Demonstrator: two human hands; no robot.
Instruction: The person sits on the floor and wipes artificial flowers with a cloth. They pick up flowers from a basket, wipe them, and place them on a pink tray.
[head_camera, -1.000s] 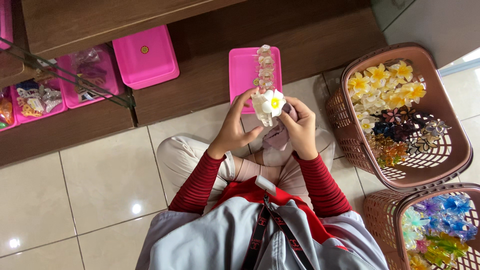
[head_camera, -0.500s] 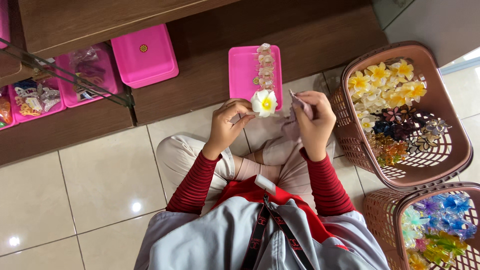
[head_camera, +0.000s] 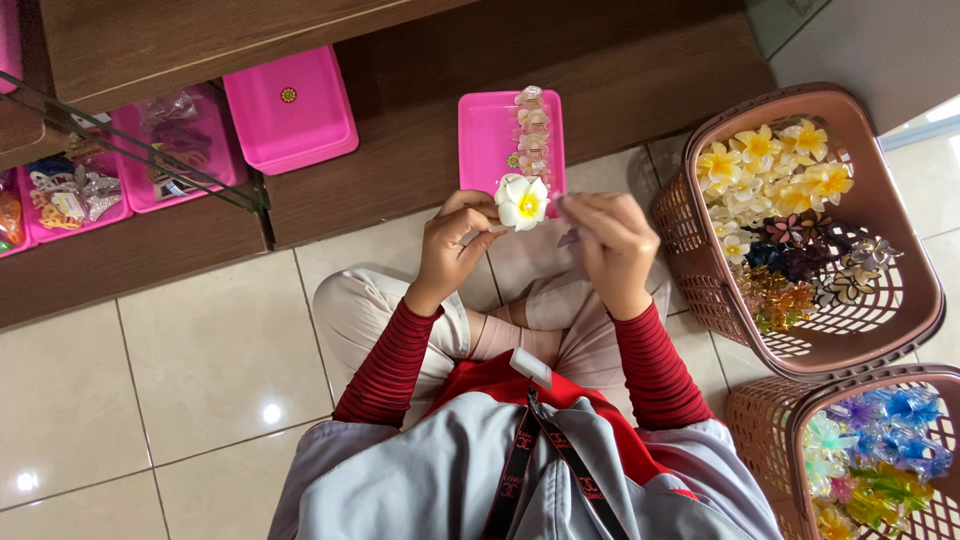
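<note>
Seated person on a tiled floor, seen from overhead, hands raised over the lap. Far left, under a wooden shelf, a pink box (head_camera: 290, 110) stands shut; a wire rack crosses in front of further pink trays. Left hand (head_camera: 455, 240): fingers curled and pinched together on the lower left edge of a white flower clip (head_camera: 523, 201) with a yellow centre; the clip sits just above and to the right of this hand, petals facing up toward the camera. It lies between the two hands, touching the left and nearer to it. Directly beyond the clip, a pink tray (head_camera: 485, 135) rests on the wooden step, its long axis running away from the person, with a row of pale clips (head_camera: 531, 130) down its right side. Right hand (head_camera: 610, 245): fingers bent and closed together just right of the flower; whether they pinch something small cannot be told. Far right, a brown basket (head_camera: 900, 320) holds yellow, white and dark flower clips; a second basket (head_camera: 770, 420) below it holds blue and green ones
</note>
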